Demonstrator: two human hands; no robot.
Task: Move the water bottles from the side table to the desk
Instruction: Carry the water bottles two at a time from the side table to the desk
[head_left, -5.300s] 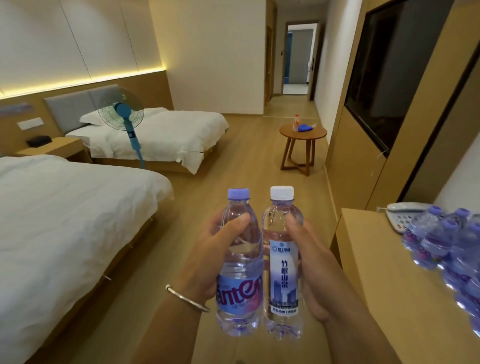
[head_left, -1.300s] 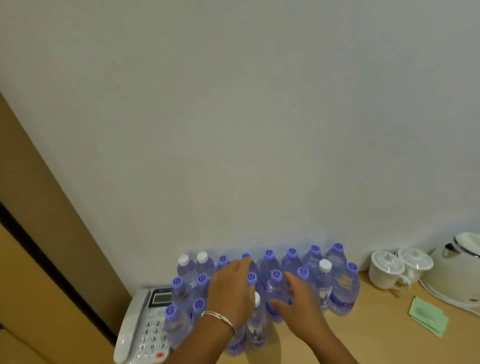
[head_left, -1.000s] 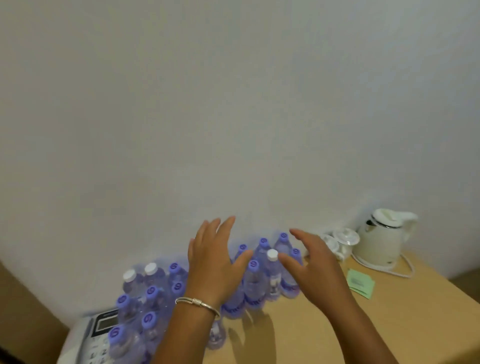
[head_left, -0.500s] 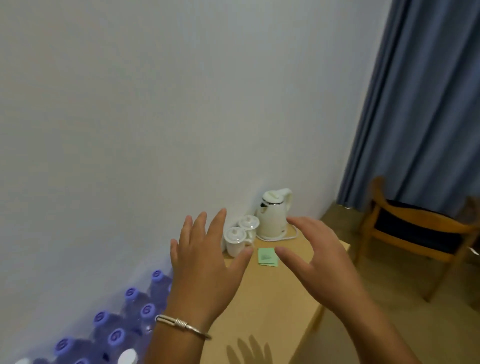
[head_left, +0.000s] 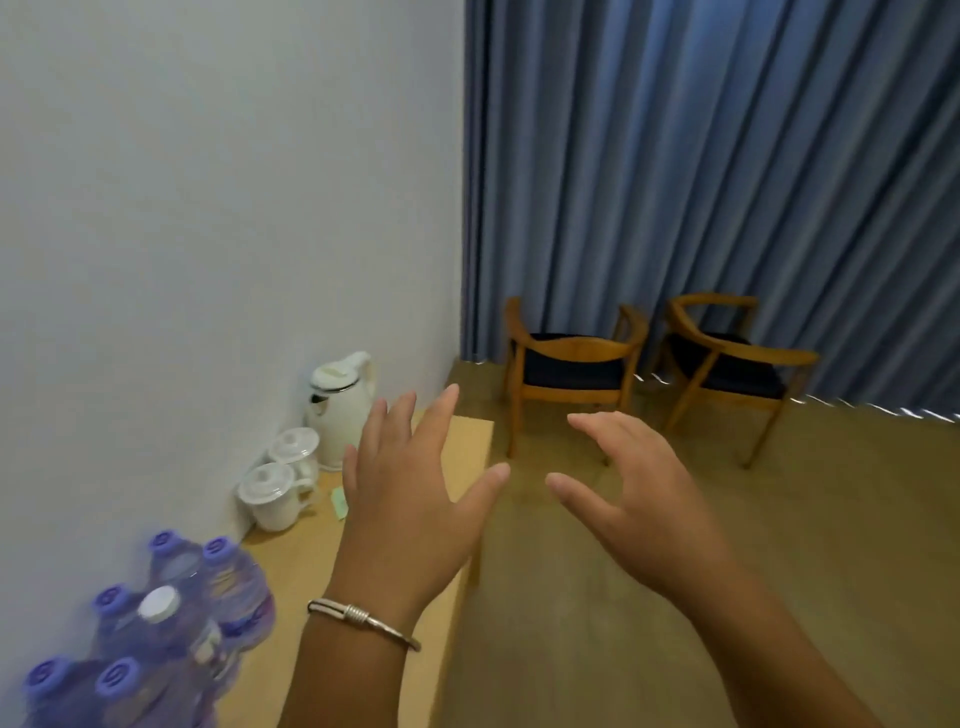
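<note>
The view has swung to the right since a moment ago: the bottles that sat in the middle are now down in the near left corner, and a blue curtain (head_left: 727, 197) and two wooden chairs (head_left: 571, 364) have come into sight. Both hands have let go and hold nothing.

The desk (head_left: 311, 571) runs along the white wall. The water bottles (head_left: 171, 613) stand packed close together at its near left edge, against the wall (most have purple caps, one has a white cap). Farther along the wall stands a white kettle (head_left: 340, 405), with two white lidded cups (head_left: 278, 488) just in front of it and a small green packet (head_left: 338, 503) beside them.

The left hand (head_left: 410, 519) hangs over the right edge of the desk with its fingers spread wide. The right hand (head_left: 644, 509) is out over the floor, fingers loose and a bit bent. A silver bracelet (head_left: 363, 621) sits on the left wrist.

The step now looks like going back for more bottles. To do it well, turn all the way round first, walk to the side table, and take one bottle in each hand around the middle. Set them down next to the group, not on top of the cups.
</note>
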